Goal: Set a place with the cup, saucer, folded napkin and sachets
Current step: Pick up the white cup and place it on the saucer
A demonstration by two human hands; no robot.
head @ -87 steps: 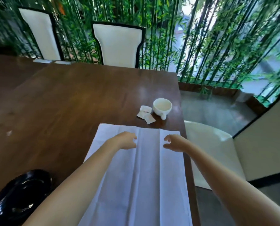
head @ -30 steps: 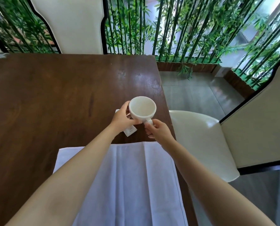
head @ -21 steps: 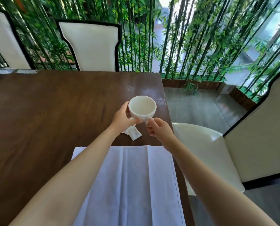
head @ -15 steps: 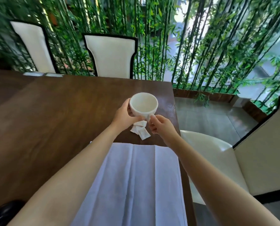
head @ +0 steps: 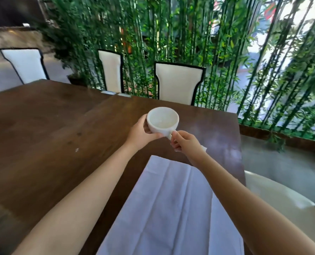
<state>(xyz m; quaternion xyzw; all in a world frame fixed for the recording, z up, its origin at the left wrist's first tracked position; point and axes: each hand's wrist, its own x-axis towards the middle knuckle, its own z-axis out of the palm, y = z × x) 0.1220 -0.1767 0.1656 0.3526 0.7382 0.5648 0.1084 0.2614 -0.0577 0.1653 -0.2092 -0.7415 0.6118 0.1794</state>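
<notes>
Stretching under your forearms, the dark wooden worktop is carrying the white napkin, which is lying unfolded and creased along the near right edge. You are holding the white cup raised above the worktop beyond the napkin: your left hand is cupping its side, and your right hand is pinching its handle. A sachet corner is peeking out beside your right wrist.

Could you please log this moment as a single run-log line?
cup: lifted, empty | left hand: cradles bowl | right hand: grip on handle | napkin: flat on table | saucer: unseen
</notes>
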